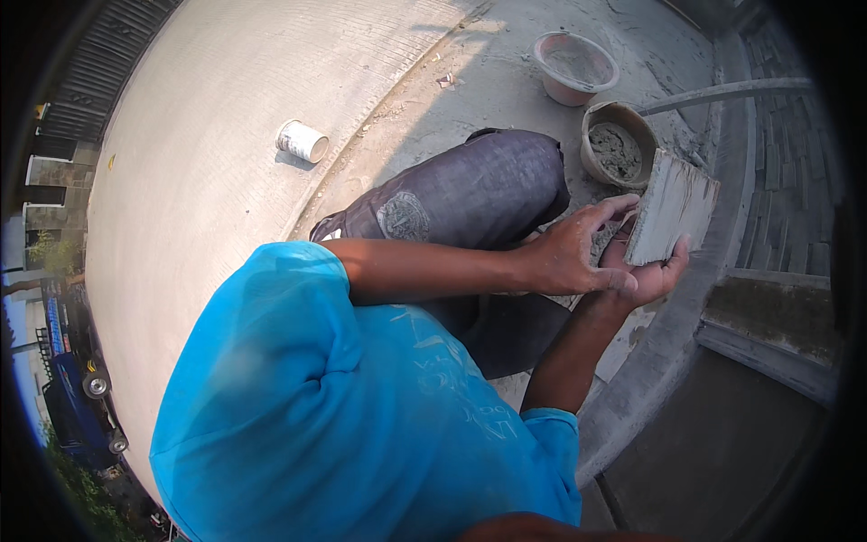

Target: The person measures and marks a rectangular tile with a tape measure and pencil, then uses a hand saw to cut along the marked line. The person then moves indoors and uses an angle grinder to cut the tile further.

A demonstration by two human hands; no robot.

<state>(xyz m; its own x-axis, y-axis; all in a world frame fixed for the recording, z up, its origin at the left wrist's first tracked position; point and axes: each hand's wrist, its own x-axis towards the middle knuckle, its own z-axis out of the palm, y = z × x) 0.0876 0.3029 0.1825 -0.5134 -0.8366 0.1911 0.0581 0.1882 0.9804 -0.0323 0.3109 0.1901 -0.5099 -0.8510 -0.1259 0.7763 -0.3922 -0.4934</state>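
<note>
A flat, pale wooden board (675, 212) with a rough, worn face is tilted upright at the right. My right hand (657, 278) supports it from below, fingers curled at its lower edge. Just left of the board, my left hand (571, 248) is open, with thumb and fingers spread in a curve. Its fingertips come close to the board's left edge; whether they touch it I cannot tell. Beyond the board stands a bucket (591, 163) partly filled with wet grey mortar (616, 149).
A wide, mortar-smeared basin (575, 92) stands behind the bucket. On the pale pavement at the left lies a white tub (302, 142). A stone-clad wall (786, 181) and a concrete ledge (623, 425) border the right side. My bent knee (488, 176) is between the tub and bucket.
</note>
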